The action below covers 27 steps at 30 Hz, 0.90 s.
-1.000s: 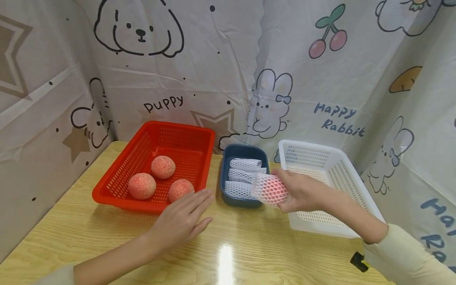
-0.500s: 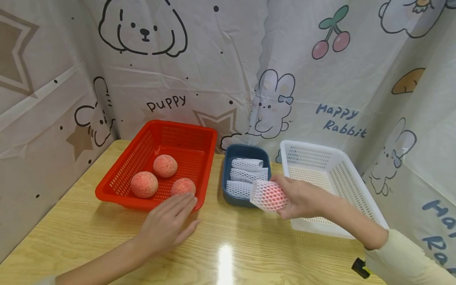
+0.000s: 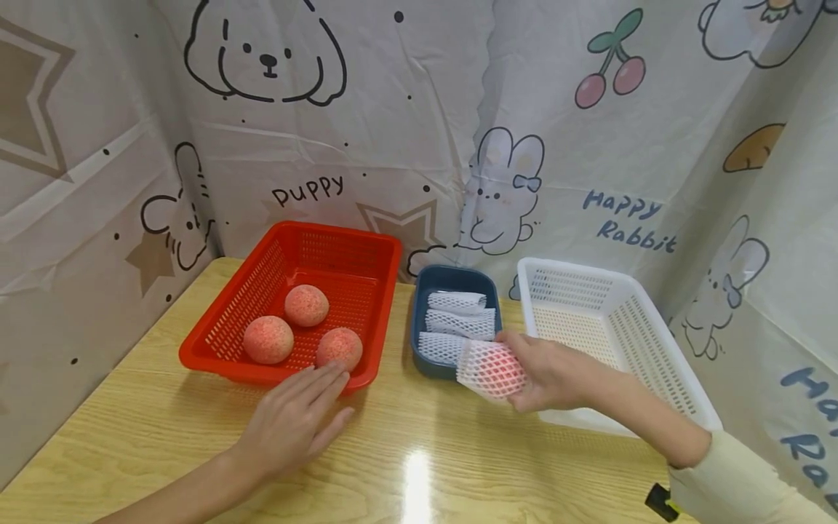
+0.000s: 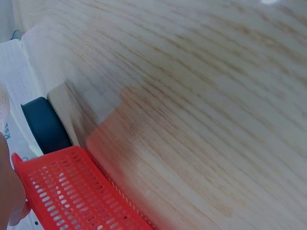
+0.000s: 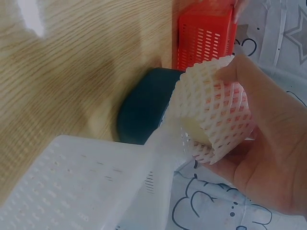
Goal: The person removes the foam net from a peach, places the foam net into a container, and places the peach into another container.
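Observation:
In the head view my right hand grips a peach wrapped in a white foam net sleeve, in front of the blue bin's near right corner. The right wrist view shows thumb and fingers around the netted fruit, with pale skin at the sleeve's open end. My left hand has its fingers extended over the near rim of the red basket, fingertips right at the nearest peach. Two more peaches sit deeper in that basket.
A dark blue bin between the baskets holds several rolled foam net sleeves. On the right stands a white basket. A printed curtain hangs behind the wooden table.
My left hand has drawn back left and toward me, from beyond the basket's near right corner to its near rim. The right hand with the netted peach has lowered slightly toward me.

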### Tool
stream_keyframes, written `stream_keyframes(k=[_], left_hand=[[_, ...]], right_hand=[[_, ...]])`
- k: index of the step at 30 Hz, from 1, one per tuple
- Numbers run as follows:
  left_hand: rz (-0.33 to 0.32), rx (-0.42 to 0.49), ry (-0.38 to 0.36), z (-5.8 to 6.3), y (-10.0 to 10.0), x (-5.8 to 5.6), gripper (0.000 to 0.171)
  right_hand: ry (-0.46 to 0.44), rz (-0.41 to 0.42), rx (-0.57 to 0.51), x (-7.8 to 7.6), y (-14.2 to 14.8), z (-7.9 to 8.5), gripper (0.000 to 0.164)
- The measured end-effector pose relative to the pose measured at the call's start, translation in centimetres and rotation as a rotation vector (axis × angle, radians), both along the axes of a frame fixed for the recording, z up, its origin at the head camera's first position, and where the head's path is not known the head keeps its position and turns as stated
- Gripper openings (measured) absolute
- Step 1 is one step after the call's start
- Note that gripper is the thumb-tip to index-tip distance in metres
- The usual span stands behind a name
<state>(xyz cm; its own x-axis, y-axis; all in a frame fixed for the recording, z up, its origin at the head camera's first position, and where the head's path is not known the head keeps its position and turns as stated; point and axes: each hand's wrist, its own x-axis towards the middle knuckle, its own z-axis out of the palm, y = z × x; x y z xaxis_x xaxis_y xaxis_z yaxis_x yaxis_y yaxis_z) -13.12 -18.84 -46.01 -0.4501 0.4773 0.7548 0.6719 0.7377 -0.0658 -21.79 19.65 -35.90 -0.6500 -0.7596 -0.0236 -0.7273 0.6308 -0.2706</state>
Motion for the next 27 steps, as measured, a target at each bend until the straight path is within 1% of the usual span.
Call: stream_keyframes(k=[3, 10, 15, 20, 23, 27], left_hand=[[0.01, 0.003, 0.002, 0.0, -0.2, -0.1, 0.059], [0.059, 0.001, 0.007, 0.0, -0.6, 0.0, 0.06], [0.068, 0.016, 0.017, 0.2, -0.6, -0.2, 0.057], [0.074, 0.003, 0.039, 0.7, -0.7, -0.6, 0.052], [0.072, -0.002, 0.054, 0.9, -0.8, -0.9, 0.052], [0.083, 0.026, 0.049, 1.1, -0.8, -1.1, 0.051]], right_hand=[[0.003, -0.002, 0.007, 0.1, 0.0, -0.3, 0.079], [0.021, 0.003, 0.006, 0.5, -0.4, -0.4, 0.08], [-0.009, 0.005, 0.009, 0.9, -1.1, -0.5, 0.083], [-0.03, 0.016, 0.013, 1.2, -1.5, -0.9, 0.083], [-0.054, 0.023, 0.004, 1.3, -1.7, -1.3, 0.081], [-0.077, 0.027, 0.005, 1.5, -2.1, -2.2, 0.08]])
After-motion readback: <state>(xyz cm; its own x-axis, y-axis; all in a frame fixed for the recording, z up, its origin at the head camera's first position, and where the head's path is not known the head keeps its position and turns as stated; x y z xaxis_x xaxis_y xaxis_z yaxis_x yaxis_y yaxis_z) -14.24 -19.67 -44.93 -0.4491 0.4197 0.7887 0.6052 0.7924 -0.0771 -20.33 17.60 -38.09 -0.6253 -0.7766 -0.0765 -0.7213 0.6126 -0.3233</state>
